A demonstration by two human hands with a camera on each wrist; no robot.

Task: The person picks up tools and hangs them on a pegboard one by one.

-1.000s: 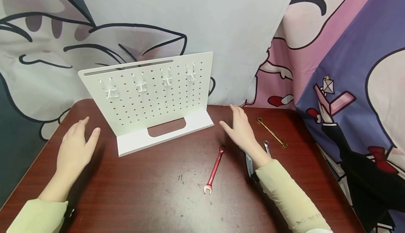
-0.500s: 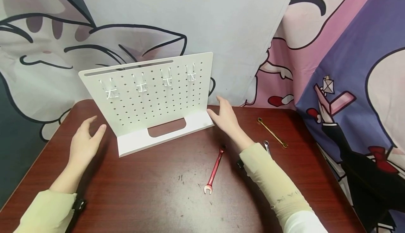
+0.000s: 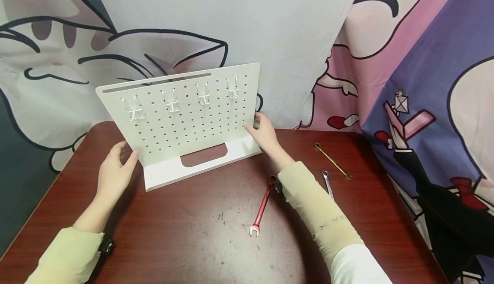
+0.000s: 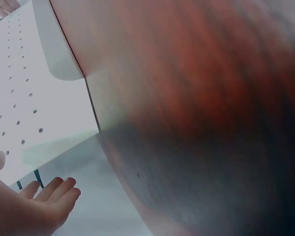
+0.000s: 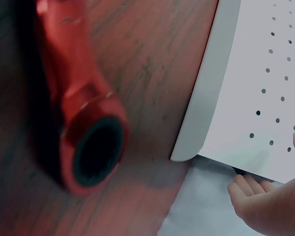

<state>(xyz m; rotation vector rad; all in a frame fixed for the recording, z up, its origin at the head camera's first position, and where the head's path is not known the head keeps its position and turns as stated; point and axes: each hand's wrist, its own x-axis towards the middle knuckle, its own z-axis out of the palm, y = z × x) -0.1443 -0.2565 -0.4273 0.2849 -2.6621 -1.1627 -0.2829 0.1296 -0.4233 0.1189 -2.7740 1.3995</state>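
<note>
A white pegboard stand stands upright on the table, with several clear hooks along its upper part. At its left side edge is the left hand, thumb in front of the board and relaxed fingers beyond the edge; the left wrist view shows this hand beside the perforated panel. The right hand is at the opposite edge, its thumb by the front face and its fingers partly behind. In the right wrist view, that hand's fingers lie past the panel. Firm contact cannot be told.
A red wrench lies in front of the stand, near the right forearm, and looms large in the right wrist view. Farther right lie a gold wrench and a silver one, partly covered by the sleeve. Printed cloth hangs behind.
Both hands have moved inward to the stand's side edges, the left one rightward and the right one leftward. The stand has not visibly moved. More of the silver wrench shows than half a second ago.
</note>
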